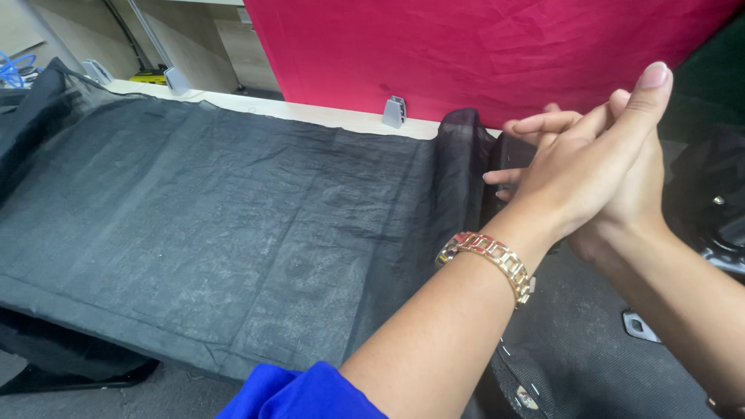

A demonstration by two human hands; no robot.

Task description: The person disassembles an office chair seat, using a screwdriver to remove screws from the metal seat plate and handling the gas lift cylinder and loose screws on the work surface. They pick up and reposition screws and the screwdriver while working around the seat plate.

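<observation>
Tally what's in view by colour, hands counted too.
Black: 1, cloth
Red: 1, backdrop
Gold: 1, bracelet
Blue: 1, sleeve
Silver: 2, clips
Bare: 2, left hand, right hand
Total: 8

A pale wooden tabletop [310,112] runs across the scene, its far edge carrying small grey metal clips [395,112]. Behind it hangs a wrinkled red cloth panel [481,54], and to the left stands a beige wall [70,31] in even indoor light.
</observation>
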